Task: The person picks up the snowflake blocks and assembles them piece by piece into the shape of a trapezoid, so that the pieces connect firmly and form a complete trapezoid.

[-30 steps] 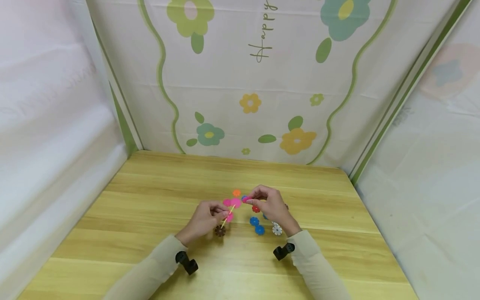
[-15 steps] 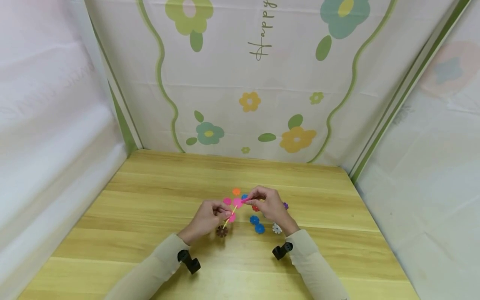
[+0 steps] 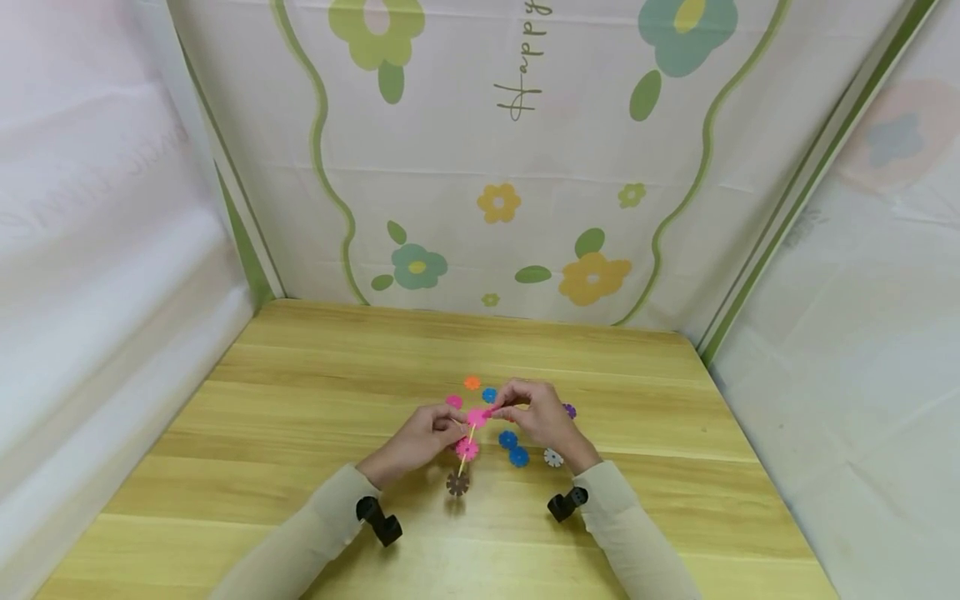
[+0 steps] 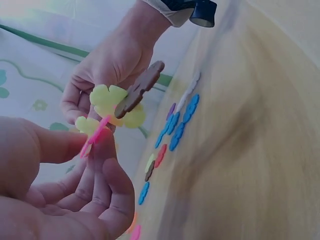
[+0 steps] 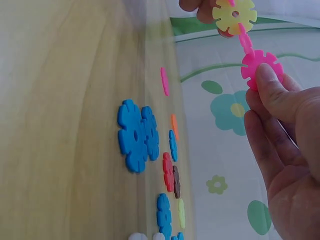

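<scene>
Notched plastic discs are slotted together into a small assembly in front of me. It includes a pink disc, yellow discs and a brown disc at its near end. My left hand pinches the assembly between thumb and forefinger, on a pink disc seen edge-on. My right hand pinches another pink disc at the far end, where it meets a pink piece of the assembly. In the head view, fingers hide part of that joint.
Loose discs lie on the wooden table: orange, pink, blue, two overlapping blue ones, white, purple and red. A printed fabric wall rises behind the table.
The right hand's pink disc has come against the assembly. The assembly has turned, its brown end swinging right and towards me. Both hands have moved slightly nearer me.
</scene>
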`<state>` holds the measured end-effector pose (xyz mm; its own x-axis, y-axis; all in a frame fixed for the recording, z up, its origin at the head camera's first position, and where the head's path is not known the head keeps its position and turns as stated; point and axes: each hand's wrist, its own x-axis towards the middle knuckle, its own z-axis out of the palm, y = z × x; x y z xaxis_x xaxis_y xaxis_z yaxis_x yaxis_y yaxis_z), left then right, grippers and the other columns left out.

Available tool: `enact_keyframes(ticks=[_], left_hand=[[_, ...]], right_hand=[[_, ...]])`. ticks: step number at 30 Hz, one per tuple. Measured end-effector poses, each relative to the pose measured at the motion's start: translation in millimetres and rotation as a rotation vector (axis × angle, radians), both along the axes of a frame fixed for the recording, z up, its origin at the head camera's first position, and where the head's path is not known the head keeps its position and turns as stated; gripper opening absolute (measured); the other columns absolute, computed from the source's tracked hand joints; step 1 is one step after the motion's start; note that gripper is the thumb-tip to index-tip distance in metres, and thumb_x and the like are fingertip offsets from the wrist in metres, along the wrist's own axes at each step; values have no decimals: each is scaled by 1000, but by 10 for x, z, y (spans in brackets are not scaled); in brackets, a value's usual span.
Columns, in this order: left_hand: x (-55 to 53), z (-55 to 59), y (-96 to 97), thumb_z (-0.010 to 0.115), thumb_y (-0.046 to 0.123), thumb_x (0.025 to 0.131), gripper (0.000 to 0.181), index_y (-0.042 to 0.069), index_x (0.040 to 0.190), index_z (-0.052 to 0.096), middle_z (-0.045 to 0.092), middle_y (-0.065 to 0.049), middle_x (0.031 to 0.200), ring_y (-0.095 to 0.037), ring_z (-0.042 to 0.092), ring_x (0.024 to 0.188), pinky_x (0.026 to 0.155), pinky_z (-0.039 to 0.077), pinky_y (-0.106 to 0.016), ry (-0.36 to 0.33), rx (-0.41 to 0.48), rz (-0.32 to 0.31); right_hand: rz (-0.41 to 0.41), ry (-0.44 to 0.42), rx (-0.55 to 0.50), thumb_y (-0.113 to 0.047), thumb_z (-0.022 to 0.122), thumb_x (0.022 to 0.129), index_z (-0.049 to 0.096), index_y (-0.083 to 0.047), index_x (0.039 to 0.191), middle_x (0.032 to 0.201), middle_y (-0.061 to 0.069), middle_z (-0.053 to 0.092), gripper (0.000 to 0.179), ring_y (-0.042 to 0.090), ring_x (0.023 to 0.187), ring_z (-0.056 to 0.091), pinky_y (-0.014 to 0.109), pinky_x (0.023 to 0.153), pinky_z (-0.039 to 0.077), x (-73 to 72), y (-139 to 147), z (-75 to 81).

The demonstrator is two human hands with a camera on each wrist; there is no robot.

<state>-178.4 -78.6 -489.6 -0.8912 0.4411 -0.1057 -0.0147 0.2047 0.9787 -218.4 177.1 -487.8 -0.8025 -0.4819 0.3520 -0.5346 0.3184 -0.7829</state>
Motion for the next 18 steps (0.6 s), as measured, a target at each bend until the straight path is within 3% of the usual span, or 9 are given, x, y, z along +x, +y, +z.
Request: enact_keyframes(ticks=[3,7,14,18], left_hand=[[-25,-25,22,60,20,109,25,0,118,71,72,-7,96,-14,64,84,79,58,-34,3,16,4],[-55,-46,42,59,18,110,22,1,110,72,69,-4,91,-14,58,77,71,52,-30,33,9,8],[-33,-84,78,61,12,108,18,-2,108,73,70,-8,94,-12,59,79,72,51,-27,57,26,68],[-15,-110,90,61,10,108,18,-3,109,73,72,-14,101,-13,63,86,77,54,-26,58,44,85]], right_hand=[[5,-4,23,-19,76,97,77,-19,94,96,-6,76,3,12,90,74,32,78,64,22,-6,-9],[7,5,18,-18,77,97,77,-19,93,95,-7,76,4,10,90,74,33,78,64,42,-22,-21],[-32,42,26,-16,77,96,77,-23,90,92,-10,76,9,8,93,75,37,83,65,49,-69,-50],[-51,9,5,-15,77,96,77,-24,90,93,-8,76,11,10,90,75,39,80,65,54,-76,-68]])
